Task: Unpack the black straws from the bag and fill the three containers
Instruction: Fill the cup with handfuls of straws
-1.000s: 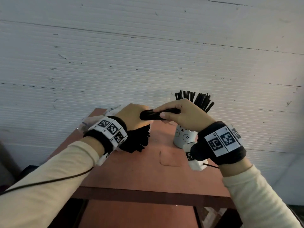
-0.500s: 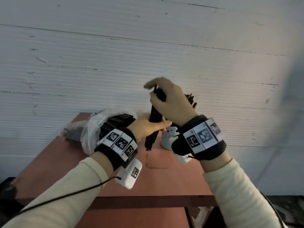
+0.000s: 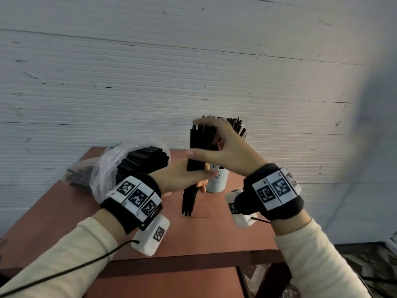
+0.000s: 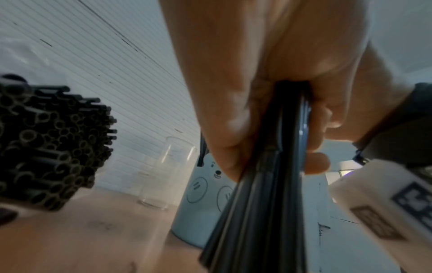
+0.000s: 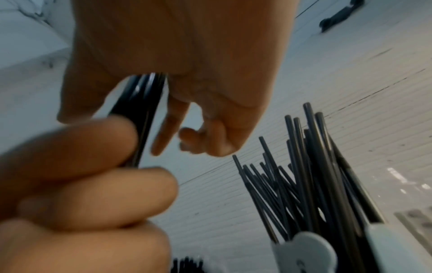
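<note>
Head view. A bundle of black straws [image 3: 198,160] stands nearly upright, its lower ends on or just above the reddish tabletop [image 3: 210,231]; contact cannot be confirmed. The left hand [image 3: 182,176] is wrapped around the bundle at mid-length. The right hand [image 3: 221,145] is at the top of the bundle, fingers extended over the straw ends and thumb stretched out beside the bundle; motion blur makes it unclear whether it grasps or only touches. Behind the hands stands a white cup [image 3: 217,179] printed with faces, holding straws that fan out above the right hand. At the left rear of the tabletop lies a clear plastic bag [image 3: 107,168] with many black straws inside, open ends toward the camera.

Left wrist view. The left hand [image 4: 268,92] is clenched around the straw bundle [image 4: 261,212], which runs down toward the camera. Left of it are the bagged straw ends [image 4: 51,147], a clear glass [image 4: 166,175] that looks empty, and the white cup [image 4: 201,199].

Right wrist view. The right hand [image 5: 163,64] is above the bundle [image 5: 142,103] with fingers loosely bent; its grip is indeterminate. The left hand's fingers [image 5: 93,199] are curled around the bundle below. At the right, straws rise from the white cup [image 5: 304,251].
</note>
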